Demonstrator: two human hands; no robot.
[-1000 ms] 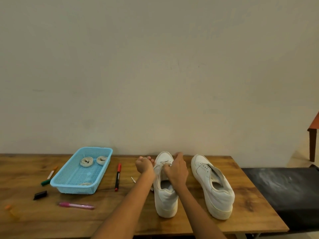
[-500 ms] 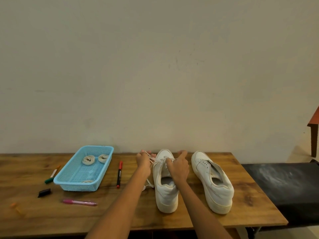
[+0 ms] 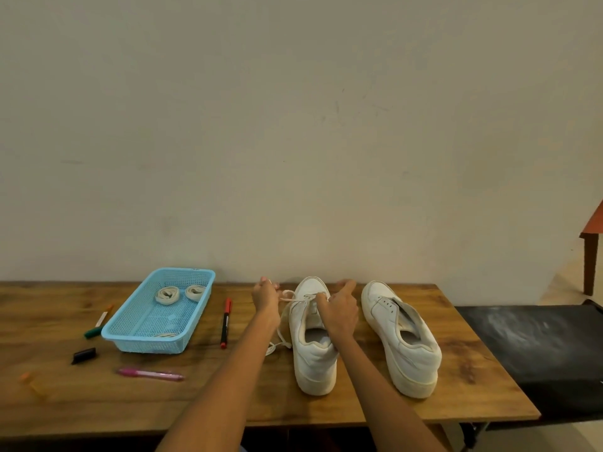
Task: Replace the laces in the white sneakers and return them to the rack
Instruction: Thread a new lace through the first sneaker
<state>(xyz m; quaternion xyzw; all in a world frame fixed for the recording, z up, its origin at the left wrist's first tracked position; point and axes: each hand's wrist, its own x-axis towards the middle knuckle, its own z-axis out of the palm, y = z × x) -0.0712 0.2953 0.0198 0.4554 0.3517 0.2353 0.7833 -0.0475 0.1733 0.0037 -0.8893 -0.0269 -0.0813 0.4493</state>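
Two white sneakers stand side by side on the wooden table (image 3: 456,396), heels toward me. The left sneaker (image 3: 313,357) has a white lace (image 3: 288,296) threaded near its toe, and the loose end trails down its left side. My left hand (image 3: 266,296) pinches the lace just left of that shoe. My right hand (image 3: 337,308) rests on the shoe's upper and pinches the lace at the eyelets, index finger pointing forward. The right sneaker (image 3: 403,337) has no lace and its tongue lies open.
A blue mesh basket (image 3: 130,334) at the left holds rolled laces (image 3: 166,295). A red marker (image 3: 225,321), a green marker (image 3: 98,322), a pink pen (image 3: 150,375) and a black cap (image 3: 83,355) lie around it. A black bench (image 3: 535,347) adjoins the table's right end.
My left hand has drawn the lace out to the left, so a longer stretch of it shows between the hands. The view has tilted up slightly.
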